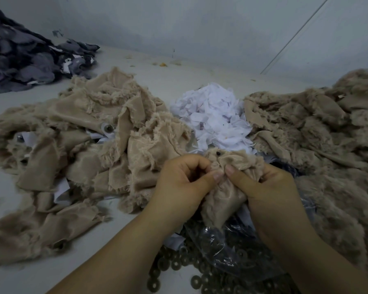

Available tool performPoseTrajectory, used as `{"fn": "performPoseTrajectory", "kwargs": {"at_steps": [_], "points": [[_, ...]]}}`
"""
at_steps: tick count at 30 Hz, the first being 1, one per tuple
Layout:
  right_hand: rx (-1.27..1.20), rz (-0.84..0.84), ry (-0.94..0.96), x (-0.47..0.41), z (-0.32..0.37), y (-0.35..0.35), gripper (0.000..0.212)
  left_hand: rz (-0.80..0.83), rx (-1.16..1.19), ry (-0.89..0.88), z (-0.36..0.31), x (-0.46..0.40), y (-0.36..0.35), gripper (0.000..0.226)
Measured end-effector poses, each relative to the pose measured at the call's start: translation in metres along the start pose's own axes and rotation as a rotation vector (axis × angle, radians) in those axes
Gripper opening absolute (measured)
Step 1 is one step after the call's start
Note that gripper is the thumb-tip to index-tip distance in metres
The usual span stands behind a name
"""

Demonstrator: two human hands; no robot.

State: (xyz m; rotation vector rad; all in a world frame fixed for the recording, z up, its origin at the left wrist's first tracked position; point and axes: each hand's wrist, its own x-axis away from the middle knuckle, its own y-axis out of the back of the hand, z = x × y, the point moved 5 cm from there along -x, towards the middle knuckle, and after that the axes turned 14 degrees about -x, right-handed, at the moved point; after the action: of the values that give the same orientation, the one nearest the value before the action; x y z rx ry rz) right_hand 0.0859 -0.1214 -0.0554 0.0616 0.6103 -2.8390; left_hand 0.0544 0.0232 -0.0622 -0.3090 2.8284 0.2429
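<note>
Tan plush piece (223,194) w/ black eye, pinched btwn both hands (223,177)

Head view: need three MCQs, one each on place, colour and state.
1. Where is the white scrap pile?
A) between the left tan heap and the right tan heap
B) far left corner
C) nearest the camera

2. What colour is the fabric piece in hand?
A) grey
B) tan
C) white

3. What are the left hand and right hand doing?
A) both lie flat
B) one is idle
C) both pinch the piece

Answers: A, tan heaps flank it on both sides. B, it is the same tan plush as the heaps. C, the thumb and fingers of each hand close on it.
</note>
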Motion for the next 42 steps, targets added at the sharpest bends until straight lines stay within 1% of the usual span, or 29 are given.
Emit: {"fn": "performPoseTrajectory", "kwargs": {"at_steps": [3,8,12,15,19,21,23,26,27,30,31,34,35,39,40,42], "points": [[-0.043,-0.010,-0.017,0.000,-0.002,-0.001,0.025,-0.012,0.055,0.019,0.000,0.001,0.001,0.009],[-0.020,-0.026,-0.005,0.001,0.002,-0.003,0.028,-0.035,0.090,0.020,0.000,0.001,0.001,0.009],[-0.009,-0.036,-0.012,0.001,0.002,-0.002,0.020,-0.030,0.095,0.035,0.001,0.001,0.001,0.010],[0.026,-0.031,0.002,0.003,0.004,-0.003,0.018,-0.038,0.038,0.016,0.001,0.002,0.001,0.011],[0.064,-0.023,0.056,0.006,0.008,-0.005,0.010,-0.048,-0.027,-0.007,-0.001,0.004,-0.001,0.012],[0.089,-0.024,0.079,0.006,0.010,-0.005,0.017,-0.042,-0.019,-0.003,-0.001,0.003,-0.001,0.013],[0.085,-0.039,0.066,0.006,0.009,-0.003,0.018,-0.038,-0.003,-0.003,-0.002,0.003,-0.001,0.013],[0.032,-0.071,0.005,0.004,0.002,0.000,0.008,-0.026,-0.011,-0.020,-0.004,0.003,-0.003,0.014],[0.024,-0.086,-0.006,0.003,0.001,0.002,0.009,-0.025,-0.009,-0.018,-0.004,0.003,-0.003,0.014],[0.038,-0.107,-0.007,0.002,0.001,0.003,0.021,-0.028,0.006,0.004,-0.003,0.004,-0.004,0.013],[0.037,-0.102,-0.004,0.002,0.002,0.002,0.021,-0.030,0.018,0.016,-0.002,0.004,-0.004,0.012],[0.033,-0.092,-0.006,0.001,0.001,0.003,0.012,-0.028,0.041,0.046,-0.001,0.004,-0.004,0.012],[0.031,-0.085,-0.002,0.001,0.001,0.003,0.012,-0.026,0.041,0.049,-0.001,0.004,-0.004,0.013],[-0.034,-0.060,-0.028,0.003,-0.001,0.001,0.024,-0.020,0.022,0.046,-0.003,0.004,-0.003,0.015],[-0.036,-0.056,-0.026,0.004,0.000,0.000,0.022,-0.022,0.019,0.047,-0.004,0.003,-0.003,0.015],[0.023,-0.046,0.016,0.004,0.002,0.000,0.010,-0.029,0.015,0.057,-0.005,0.004,-0.003,0.015]]}}
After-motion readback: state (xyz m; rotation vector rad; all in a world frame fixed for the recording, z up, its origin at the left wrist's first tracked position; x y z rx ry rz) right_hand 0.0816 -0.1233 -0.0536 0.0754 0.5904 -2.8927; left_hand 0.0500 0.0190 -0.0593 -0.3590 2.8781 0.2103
